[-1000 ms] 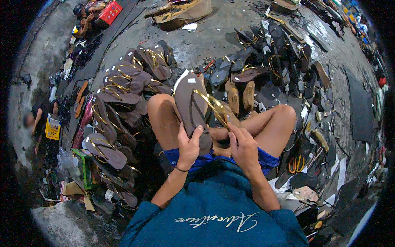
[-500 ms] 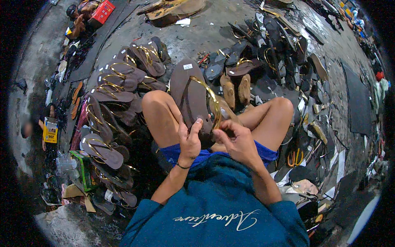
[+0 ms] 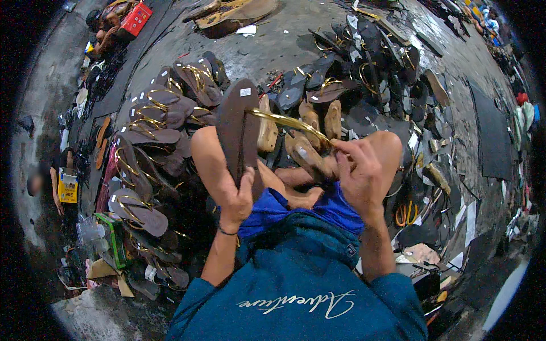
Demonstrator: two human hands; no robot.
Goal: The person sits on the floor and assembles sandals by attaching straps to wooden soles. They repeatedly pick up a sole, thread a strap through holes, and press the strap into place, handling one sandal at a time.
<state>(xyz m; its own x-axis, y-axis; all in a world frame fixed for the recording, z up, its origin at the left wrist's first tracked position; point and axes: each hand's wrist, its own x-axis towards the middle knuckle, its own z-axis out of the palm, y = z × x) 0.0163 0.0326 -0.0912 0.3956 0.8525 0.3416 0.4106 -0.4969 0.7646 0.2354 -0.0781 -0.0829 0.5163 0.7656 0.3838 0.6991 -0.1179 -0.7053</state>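
1. My left hand [image 3: 238, 196] is closed around the near end of a dark brown sandal sole [image 3: 238, 128], thumb on its upper face, holding it up over my left knee.
2. My right hand [image 3: 358, 170] is pinched shut on the free end of the gold strap [image 3: 287, 120], fingertips together just above my right knee.
3. The sole's long axis runs away from me, heel end in my left palm, toe end pointing out toward the floor; a small white sticker sits near that far end.
4. The strap leaves the sole's far half and crosses rightward and toward me to my right fingers, drawn into a nearly straight line between the two hands.
5. So the sole belongs to the left hand and the strap's loose end to the right; the right hand is the nearer one to any strap work.
6. Between my knees stand pale wooden shoe lasts [image 3: 267, 128].
7. To my left lie rows of finished brown sandals [image 3: 153, 119] with gold straps; to my right, a heap of dark soles [image 3: 369, 62] on the concrete floor [image 3: 273, 45].
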